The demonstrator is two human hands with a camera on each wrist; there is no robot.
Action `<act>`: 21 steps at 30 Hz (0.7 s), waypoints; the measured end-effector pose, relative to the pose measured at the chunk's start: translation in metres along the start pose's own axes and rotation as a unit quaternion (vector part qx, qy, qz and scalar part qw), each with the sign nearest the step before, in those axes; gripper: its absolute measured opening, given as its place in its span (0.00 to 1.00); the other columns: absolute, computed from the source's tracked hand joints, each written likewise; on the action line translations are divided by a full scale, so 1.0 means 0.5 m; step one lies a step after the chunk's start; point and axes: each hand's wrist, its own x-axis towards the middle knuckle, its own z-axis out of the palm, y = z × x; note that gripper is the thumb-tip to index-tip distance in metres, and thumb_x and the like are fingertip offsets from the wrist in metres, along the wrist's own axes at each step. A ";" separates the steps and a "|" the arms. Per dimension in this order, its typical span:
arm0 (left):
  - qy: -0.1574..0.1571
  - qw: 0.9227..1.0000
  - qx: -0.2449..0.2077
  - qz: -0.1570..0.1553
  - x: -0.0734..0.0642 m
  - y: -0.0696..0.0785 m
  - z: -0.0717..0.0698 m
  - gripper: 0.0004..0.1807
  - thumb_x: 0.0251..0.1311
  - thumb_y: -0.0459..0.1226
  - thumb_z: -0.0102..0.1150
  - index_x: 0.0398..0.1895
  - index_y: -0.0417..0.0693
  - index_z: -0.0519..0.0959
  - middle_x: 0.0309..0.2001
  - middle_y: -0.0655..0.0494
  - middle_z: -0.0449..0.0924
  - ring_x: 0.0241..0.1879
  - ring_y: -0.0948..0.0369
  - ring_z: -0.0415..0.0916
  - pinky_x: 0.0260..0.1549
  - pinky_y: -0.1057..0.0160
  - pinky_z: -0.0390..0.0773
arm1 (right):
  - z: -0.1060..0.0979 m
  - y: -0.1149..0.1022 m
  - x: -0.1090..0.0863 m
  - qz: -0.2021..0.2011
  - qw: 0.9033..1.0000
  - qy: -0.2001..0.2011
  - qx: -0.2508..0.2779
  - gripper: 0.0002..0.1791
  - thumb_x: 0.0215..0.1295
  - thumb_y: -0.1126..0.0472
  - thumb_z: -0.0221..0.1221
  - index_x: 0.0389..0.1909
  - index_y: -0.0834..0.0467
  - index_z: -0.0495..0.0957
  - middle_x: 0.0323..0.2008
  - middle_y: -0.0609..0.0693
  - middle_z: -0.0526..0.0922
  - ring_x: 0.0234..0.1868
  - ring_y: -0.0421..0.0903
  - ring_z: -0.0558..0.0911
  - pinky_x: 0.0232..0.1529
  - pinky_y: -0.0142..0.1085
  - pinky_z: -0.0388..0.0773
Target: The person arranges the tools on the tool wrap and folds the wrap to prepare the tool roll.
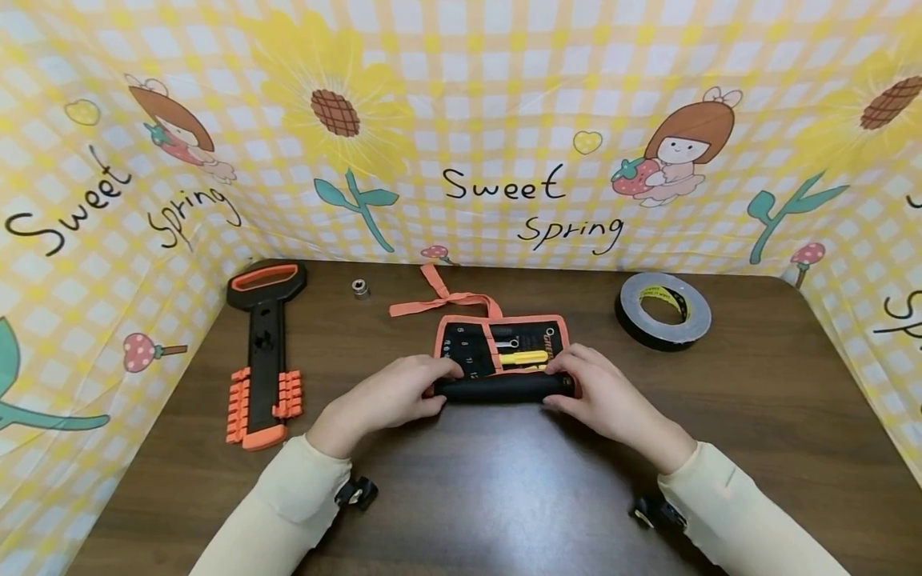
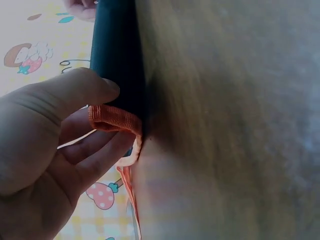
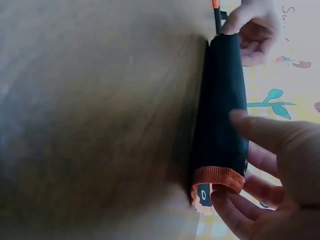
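A black tool roll pouch point(image 1: 497, 389) with orange edging lies on the table, its near part folded over into a thick roll. In its exposed pockets sit a yellow-handled tool point(image 1: 523, 358) and a small silver wrench point(image 1: 507, 344). My left hand point(image 1: 392, 390) grips the left end of the roll, thumb on the near side. At the other end, my right hand point(image 1: 611, 394) holds the roll between thumb and fingers. In the right wrist view, the roll's end point(image 3: 219, 176) shows an orange band and a hollow opening.
Orange ties point(image 1: 446, 299) trail from the pouch's far edge. To the left lies a black holder with orange clips point(image 1: 264, 352); a small metal socket point(image 1: 361, 289) stands near the back. A roll of tape point(image 1: 663, 312) lies at back right. A patterned cloth point(image 1: 490, 120) walls the table.
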 end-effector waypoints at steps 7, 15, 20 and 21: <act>0.007 0.998 -0.059 0.000 0.004 -0.013 -0.008 0.17 0.73 0.33 0.64 0.63 0.48 0.81 0.51 0.55 0.88 0.44 0.63 0.81 0.49 0.58 0.84 | 0.003 -0.001 0.000 -0.007 1.000 0.016 -0.007 0.16 0.63 0.66 0.76 0.49 0.59 0.85 0.50 0.53 0.87 0.51 0.51 0.86 0.56 0.51 0.84; 0.057 0.987 -0.151 -0.018 0.014 -0.038 -0.007 0.14 0.77 0.33 0.61 0.62 0.47 0.81 0.40 0.55 0.86 0.35 0.63 0.78 0.41 0.62 0.79 | -0.005 0.022 0.014 0.065 0.994 -0.018 0.085 0.15 0.71 0.61 0.72 0.55 0.58 0.87 0.38 0.50 0.88 0.32 0.41 0.77 0.35 0.34 0.75; 0.081 0.973 -0.209 -0.052 0.025 -0.047 0.001 0.13 0.77 0.31 0.60 0.61 0.41 0.80 0.34 0.53 0.85 0.32 0.60 0.82 0.40 0.60 0.81 | 0.001 0.028 0.019 0.075 0.992 0.002 0.104 0.15 0.73 0.61 0.70 0.56 0.60 0.87 0.45 0.53 0.89 0.38 0.43 0.77 0.40 0.35 0.74; 0.087 0.969 -0.221 -0.062 0.027 -0.047 0.002 0.12 0.77 0.31 0.60 0.60 0.40 0.81 0.35 0.52 0.85 0.32 0.59 0.82 0.40 0.60 0.82 | 0.003 0.028 0.021 0.074 0.992 0.008 0.102 0.15 0.73 0.61 0.69 0.56 0.60 0.87 0.48 0.54 0.89 0.39 0.44 0.78 0.41 0.36 0.75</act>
